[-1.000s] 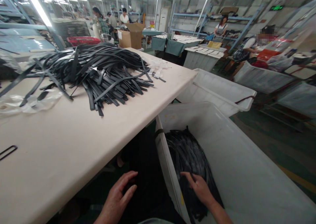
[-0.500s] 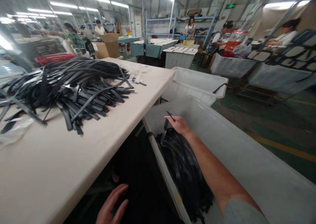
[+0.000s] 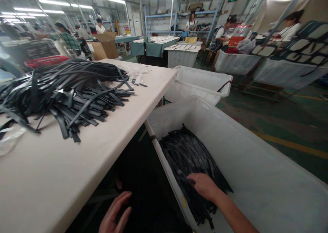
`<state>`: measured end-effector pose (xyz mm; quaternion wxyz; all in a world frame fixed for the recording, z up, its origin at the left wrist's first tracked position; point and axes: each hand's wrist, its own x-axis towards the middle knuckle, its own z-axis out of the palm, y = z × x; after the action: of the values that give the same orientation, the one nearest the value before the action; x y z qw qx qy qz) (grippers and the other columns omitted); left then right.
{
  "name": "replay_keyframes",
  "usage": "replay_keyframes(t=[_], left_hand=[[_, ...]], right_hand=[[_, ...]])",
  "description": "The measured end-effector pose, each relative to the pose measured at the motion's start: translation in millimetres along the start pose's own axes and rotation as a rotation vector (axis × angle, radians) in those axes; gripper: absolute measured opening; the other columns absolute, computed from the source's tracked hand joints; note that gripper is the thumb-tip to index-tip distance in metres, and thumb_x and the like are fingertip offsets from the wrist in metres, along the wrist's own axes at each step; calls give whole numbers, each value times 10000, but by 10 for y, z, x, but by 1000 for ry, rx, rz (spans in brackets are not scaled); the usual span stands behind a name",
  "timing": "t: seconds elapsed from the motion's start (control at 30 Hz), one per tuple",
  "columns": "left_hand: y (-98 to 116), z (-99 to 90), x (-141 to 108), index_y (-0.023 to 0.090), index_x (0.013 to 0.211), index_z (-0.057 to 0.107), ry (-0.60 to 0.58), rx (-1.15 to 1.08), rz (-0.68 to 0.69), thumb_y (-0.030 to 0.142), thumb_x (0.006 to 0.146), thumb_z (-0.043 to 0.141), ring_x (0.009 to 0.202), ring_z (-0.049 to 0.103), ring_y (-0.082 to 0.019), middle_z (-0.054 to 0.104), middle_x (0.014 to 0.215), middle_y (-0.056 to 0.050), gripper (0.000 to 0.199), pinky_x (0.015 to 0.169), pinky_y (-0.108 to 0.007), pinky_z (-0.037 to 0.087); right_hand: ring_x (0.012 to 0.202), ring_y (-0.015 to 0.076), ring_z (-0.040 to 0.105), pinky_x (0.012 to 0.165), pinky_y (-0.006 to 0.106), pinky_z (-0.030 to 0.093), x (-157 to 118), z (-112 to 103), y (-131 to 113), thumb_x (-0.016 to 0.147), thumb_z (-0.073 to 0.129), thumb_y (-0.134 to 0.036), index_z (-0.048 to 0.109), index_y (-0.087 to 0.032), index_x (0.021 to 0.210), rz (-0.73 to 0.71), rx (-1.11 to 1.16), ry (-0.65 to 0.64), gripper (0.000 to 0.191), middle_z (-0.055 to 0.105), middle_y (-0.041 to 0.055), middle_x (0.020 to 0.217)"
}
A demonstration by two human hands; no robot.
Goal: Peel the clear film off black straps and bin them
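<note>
We see our right hand (image 3: 203, 185) closed on what seems to be the end of a dark strap (image 3: 189, 180), over the strap pile (image 3: 189, 151) inside the white bin (image 3: 243, 151). Our left hand (image 3: 114, 216) is open, holding nothing, near the counter (image 3: 77, 168). Because the straps lie closely crossed, a pull could drag neighbours along and disorder the pile; a loose pinch could let this strap slip.

Bin's (image 3: 256, 157) right side is open above its floor. Tabletop (image 3: 102, 137) edge overhangs its left. Strap pile (image 3: 74, 89) blocks the far tabletop; near tabletop is clear.
</note>
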<state>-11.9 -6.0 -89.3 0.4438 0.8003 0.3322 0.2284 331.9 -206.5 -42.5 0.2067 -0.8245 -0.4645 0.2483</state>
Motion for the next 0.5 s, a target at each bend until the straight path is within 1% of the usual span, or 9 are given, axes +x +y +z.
replay_keyframes(t=[0.03,0.1,0.17,0.2,0.23,0.3,0.37,0.43,0.5], left_hand=[[-11,8,-9,332,1164,683,-1,-2,-4,437,866,595,1156,643,-258,698,1229,-14,328,1011,-383,524],[-33,25,-22,328,1170,679,-9,-14,-18,431,866,597,1170,634,-256,689,1244,-19,332,1029,-391,508],[-37,38,-17,320,1169,681,-18,-35,-38,438,864,598,1185,623,-259,682,1254,-28,338,1047,-405,489],[-23,37,-4,316,1161,686,-23,-50,-52,449,860,600,1189,619,-263,681,1253,-34,340,1054,-413,482],[8,29,16,313,1150,693,-29,-66,-73,464,856,602,1189,617,-268,682,1248,-40,343,1058,-422,477],[129,-22,77,309,1154,691,-44,-124,-126,492,862,585,1172,624,-271,682,1241,-52,360,1044,-425,487],[329,-124,154,308,1206,660,-56,-219,-159,503,880,559,1139,635,-259,670,1250,-64,393,1012,-400,508],[571,-264,223,312,1273,611,-42,-325,-127,504,885,558,1123,632,-247,649,1272,-72,436,975,-364,520],[791,-413,271,314,1295,595,-2,-406,-47,517,857,599,1118,620,-253,644,1266,-75,483,948,-345,519]], right_hand=[[867,350,728,848,477,543,-65,79,73,810,579,-362,802,-233,822,23,-2,-36,258,782,113,889],[942,338,714,895,452,528,-123,123,114,813,578,-377,799,-236,848,52,0,-67,264,774,110,981],[1078,330,664,983,444,476,-74,32,3,860,533,-425,781,-226,969,58,7,-54,336,736,113,1127],[1101,320,650,1001,439,459,-16,-48,-110,895,488,-454,765,-221,1018,49,17,-46,383,726,111,1148],[1068,301,660,985,425,466,58,-137,-260,928,433,-483,750,-217,1046,30,33,-47,430,731,103,1125],[881,236,695,855,359,521,226,-302,-660,967,344,-536,737,-216,1048,-42,86,-91,513,745,70,1001],[696,166,664,700,282,525,383,-381,-1145,977,307,-571,741,-204,1021,-150,181,-212,570,730,45,907],[618,122,611,608,229,490,496,-326,-1634,964,319,-610,756,-188,986,-269,290,-404,608,707,42,882],[567,99,554,521,193,440,571,-137,-2035,933,328,-669,766,-167,919,-339,388,-625,666,682,40,819]])
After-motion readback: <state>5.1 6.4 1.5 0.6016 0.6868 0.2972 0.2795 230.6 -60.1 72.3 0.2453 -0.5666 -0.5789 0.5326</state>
